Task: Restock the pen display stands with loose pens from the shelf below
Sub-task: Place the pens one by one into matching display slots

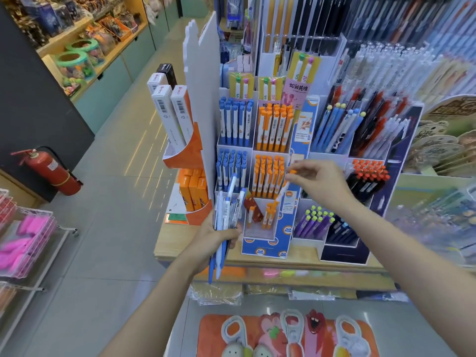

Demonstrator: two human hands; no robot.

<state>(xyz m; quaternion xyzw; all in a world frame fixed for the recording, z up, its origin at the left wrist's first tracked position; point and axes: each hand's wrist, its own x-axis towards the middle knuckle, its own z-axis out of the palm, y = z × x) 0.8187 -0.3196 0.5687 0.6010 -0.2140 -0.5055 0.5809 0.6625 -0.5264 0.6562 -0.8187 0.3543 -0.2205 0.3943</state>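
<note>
A bundle of blue pens [223,222] is gripped by the curled fingers of the left hand [213,240], while an orange pen [283,188] is pinched by the right hand [319,181] beside the stand's orange-pen compartment [268,176]

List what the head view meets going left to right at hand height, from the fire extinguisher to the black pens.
Fire extinguisher → orange boxes → left hand holding blue pens → orange pens → right hand pinching an orange pen → black pens with orange-red caps.
</note>
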